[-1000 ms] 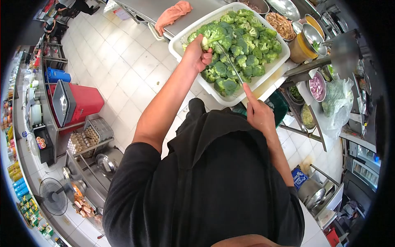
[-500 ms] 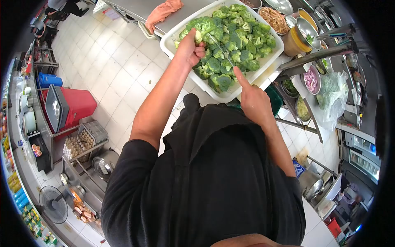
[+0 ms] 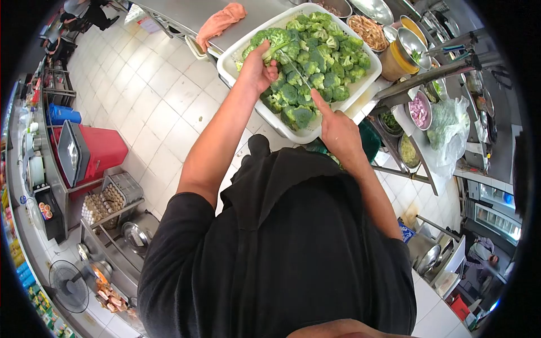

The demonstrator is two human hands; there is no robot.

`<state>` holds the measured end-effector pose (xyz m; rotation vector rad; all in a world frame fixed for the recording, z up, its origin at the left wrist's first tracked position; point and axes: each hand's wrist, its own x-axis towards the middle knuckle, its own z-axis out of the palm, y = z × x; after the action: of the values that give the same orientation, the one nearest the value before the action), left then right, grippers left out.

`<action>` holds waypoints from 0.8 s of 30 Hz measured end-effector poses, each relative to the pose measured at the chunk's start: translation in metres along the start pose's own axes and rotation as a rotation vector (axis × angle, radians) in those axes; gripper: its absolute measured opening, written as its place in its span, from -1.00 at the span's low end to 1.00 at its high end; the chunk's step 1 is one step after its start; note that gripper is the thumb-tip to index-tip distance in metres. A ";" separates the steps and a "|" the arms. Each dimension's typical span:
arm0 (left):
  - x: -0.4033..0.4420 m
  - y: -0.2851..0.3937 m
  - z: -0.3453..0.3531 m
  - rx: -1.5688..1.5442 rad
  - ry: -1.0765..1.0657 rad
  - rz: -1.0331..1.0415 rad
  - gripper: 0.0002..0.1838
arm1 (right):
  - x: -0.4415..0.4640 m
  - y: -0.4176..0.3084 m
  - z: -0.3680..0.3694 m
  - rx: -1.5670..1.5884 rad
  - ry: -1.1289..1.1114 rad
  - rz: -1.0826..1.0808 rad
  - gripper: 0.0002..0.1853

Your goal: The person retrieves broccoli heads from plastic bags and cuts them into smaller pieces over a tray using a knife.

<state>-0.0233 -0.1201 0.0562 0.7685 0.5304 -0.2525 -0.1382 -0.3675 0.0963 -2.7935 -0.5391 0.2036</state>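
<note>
A head of broccoli (image 3: pixel 280 40) is gripped by its stem in my left hand (image 3: pixel 258 72), over the left side of a white plastic tub (image 3: pixel 345 105). My right hand (image 3: pixel 341 135) is closed round a knife (image 3: pixel 297 70), index finger stretched along it. The thin blade runs up and left, its tip by the stem of the held head. Cut broccoli florets (image 3: pixel 322 59) fill most of the tub beneath the blade. The knife's handle is hidden inside my right hand.
An orange cloth (image 3: pixel 221 25) lies on the metal counter left of the tub. Bowls of food, including shredded brown pieces (image 3: pixel 369 32), stand to the right. A metal rail (image 3: pixel 414 79) and a bowl of chopped purple onion (image 3: pixel 418 111) are near my right arm. A red bin (image 3: pixel 101 149) stands left.
The view has shifted a little, moving the tub slightly left in the picture. The knife tip sits closer to the stem in my left hand. Both hands keep their holds.
</note>
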 end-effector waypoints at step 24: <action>-0.008 -0.016 -0.005 0.250 0.090 0.108 -0.70 | -0.081 0.051 -0.010 0.682 0.005 0.311 -0.26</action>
<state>-0.0379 -0.1273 0.0480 1.0518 0.5461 -0.1864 -0.1936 -0.4460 0.0972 -2.1854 -0.0080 0.3656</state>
